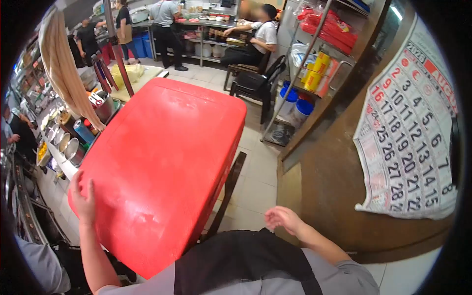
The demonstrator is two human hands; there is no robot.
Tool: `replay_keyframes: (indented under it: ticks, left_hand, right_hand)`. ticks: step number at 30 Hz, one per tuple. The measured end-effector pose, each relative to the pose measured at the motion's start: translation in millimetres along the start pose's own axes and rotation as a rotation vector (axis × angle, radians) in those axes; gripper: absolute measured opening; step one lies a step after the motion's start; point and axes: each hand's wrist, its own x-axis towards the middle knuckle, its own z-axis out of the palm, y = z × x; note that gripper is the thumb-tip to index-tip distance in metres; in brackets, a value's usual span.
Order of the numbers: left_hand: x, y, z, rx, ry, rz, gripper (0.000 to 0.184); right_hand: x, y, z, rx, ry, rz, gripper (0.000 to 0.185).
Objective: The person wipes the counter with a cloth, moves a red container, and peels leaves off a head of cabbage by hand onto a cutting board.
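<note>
A large red plastic box [160,147] with a wet, shiny top fills the middle of the view, tilted along its length away from me. At its near left edge is my left hand [84,200], with thumb and fingers apart; whether it presses on the box I cannot tell. My right hand [285,219] is off the box, in the air in front of my dark apron [246,263]. Its fingers are loosely bent and nothing shows in them.
On the right hangs a calendar [408,132] on a brown door [319,206]. Behind stand a metal shelf with blue-lidded tubs [301,112] and a chair [250,81]. Several people work at the back counter [206,22]. Metal pots [73,150] line the left counter.
</note>
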Motion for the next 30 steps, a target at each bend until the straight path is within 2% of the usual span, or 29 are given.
replay_keyframes:
  ticks: [1,4,6,7,10,11,12,13,14,17,19,20,24,26,27,30]
  left_hand:
    - [7,38,11,-0.104,-0.024,-0.027,0.045]
    - [29,138,45,-0.116,-0.159,0.194,0.043]
    - [49,171,78,-0.071,-0.213,0.277,0.04]
    - [61,179,98,-0.046,-0.234,0.281,0.039]
    - [101,166,171,0.039,-0.154,0.118,0.041]
    - [109,158,193,0.105,-0.094,0.088,0.043]
    - [121,149,211,0.168,-0.027,0.062,0.044]
    - [135,144,228,0.225,0.055,0.037,0.046]
    - [136,136,243,0.32,0.044,-0.058,0.046]
    - [130,139,261,0.521,-0.004,-0.289,0.044]
    - [132,167,255,0.535,-0.054,-0.381,0.042]
    - [132,164,260,0.545,-0.01,-0.38,0.041]
    - [133,148,266,0.637,0.111,-0.385,0.042]
    - [136,142,269,0.678,0.13,-0.396,0.042]
    - [141,151,268,0.674,0.09,-0.48,0.045]
    - [151,140,276,0.743,0.156,-0.556,0.048]
  right_hand:
    - [15,16,-17,-0.111,0.014,0.044,0.026]
    - [64,67,-76,-0.411,-0.028,0.198,0.024]
    - [99,93,-114,-0.706,-0.134,0.145,0.025]
    - [117,95,-126,-0.852,-0.187,0.113,0.025]
    - [164,60,-161,-1.137,-0.346,0.083,0.028]
    - [184,49,-175,-1.124,-0.366,0.12,0.032]
    - [195,20,-183,-1.255,-0.363,0.019,0.034]
    - [224,21,-208,-1.248,-0.332,-0.01,0.035]
    - [259,24,-235,-1.237,-0.302,-0.042,0.036]
    - [288,-56,-280,-1.206,-0.238,0.327,0.039]
    - [315,-96,-315,-1.273,-0.143,0.16,0.034]
    - [330,-113,-330,-1.303,-0.1,0.076,0.033]
    - [387,-178,-337,-0.986,0.001,0.018,0.031]
    - [411,-201,-322,-0.849,-0.126,0.016,0.032]
    - [417,-219,-311,-0.896,-0.209,-0.002,0.033]
    - [435,-272,-281,-1.022,-0.374,-0.062,0.034]
